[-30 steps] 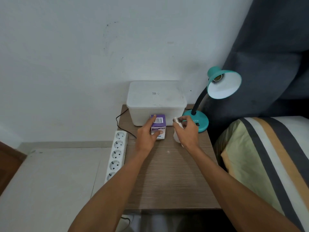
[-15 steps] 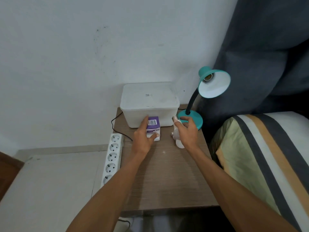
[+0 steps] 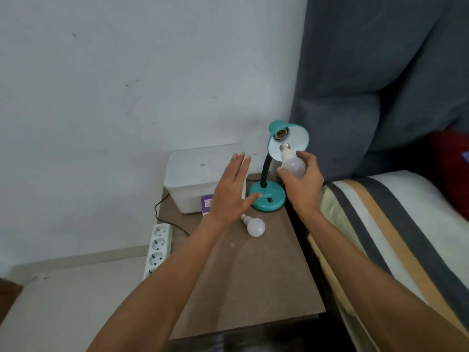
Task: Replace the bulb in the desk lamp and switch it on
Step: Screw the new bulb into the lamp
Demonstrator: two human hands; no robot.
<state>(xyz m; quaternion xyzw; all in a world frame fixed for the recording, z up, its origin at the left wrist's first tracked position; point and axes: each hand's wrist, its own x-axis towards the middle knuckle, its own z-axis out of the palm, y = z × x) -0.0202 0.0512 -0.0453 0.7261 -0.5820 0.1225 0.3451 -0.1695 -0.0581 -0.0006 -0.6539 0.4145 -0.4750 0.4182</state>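
A teal desk lamp (image 3: pixel 267 198) stands at the back right of the wooden bedside table (image 3: pixel 248 280), its shade (image 3: pixel 291 141) tilted toward me and its socket (image 3: pixel 281 133) bare. My right hand (image 3: pixel 303 184) holds a white bulb (image 3: pixel 291 162) just below the shade, screw cap pointing up at the socket. My left hand (image 3: pixel 232 191) hovers flat and open above the table, left of the lamp base. A second white bulb (image 3: pixel 254 226) lies on the table beneath it. A purple bulb box (image 3: pixel 206 202) is mostly hidden behind my left hand.
A white lidded plastic box (image 3: pixel 198 174) sits against the wall at the table's back left. A white power strip (image 3: pixel 157 247) with a black cable hangs at the table's left edge. A striped bed (image 3: pixel 396 237) and dark curtain (image 3: pixel 380 85) border the right side.
My right hand lifted a bulb from the table up to the lamp shade. My left hand let go of the purple box and rose, fingers spread. A second bulb now lies on the table.
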